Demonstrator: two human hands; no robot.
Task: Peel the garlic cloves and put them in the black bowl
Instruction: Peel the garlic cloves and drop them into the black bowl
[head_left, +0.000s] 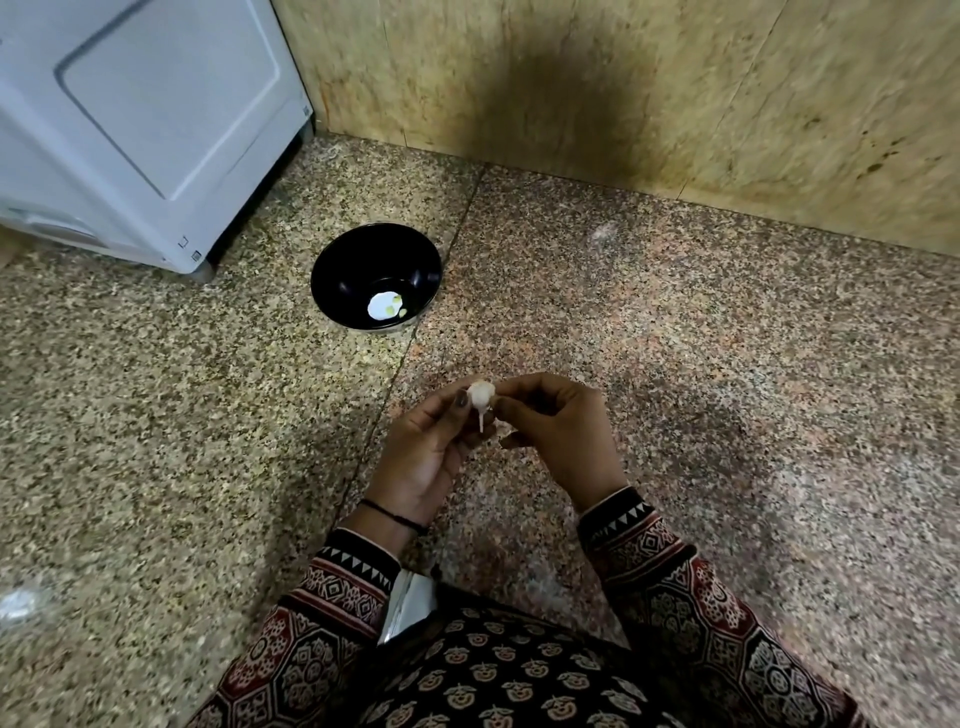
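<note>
A small white garlic piece (480, 397) with a thin stalk pointing down is pinched between both hands above the speckled floor. My left hand (426, 452) grips it from the left with thumb and fingers. Pinching its right side is my right hand (556, 428). The black bowl (358, 260) stands on the floor beyond the hands, up and to the left. Inside it lie a few pale peeled cloves (396, 304) beside a bright white patch on the bottom.
A white appliance (145, 119) stands at the upper left, close to the bowl. A yellowish stone wall (623, 78) runs along the back. A silvery packet (410, 603) lies at my lap. A blurred white scrap (18, 605) sits at the far left on the floor.
</note>
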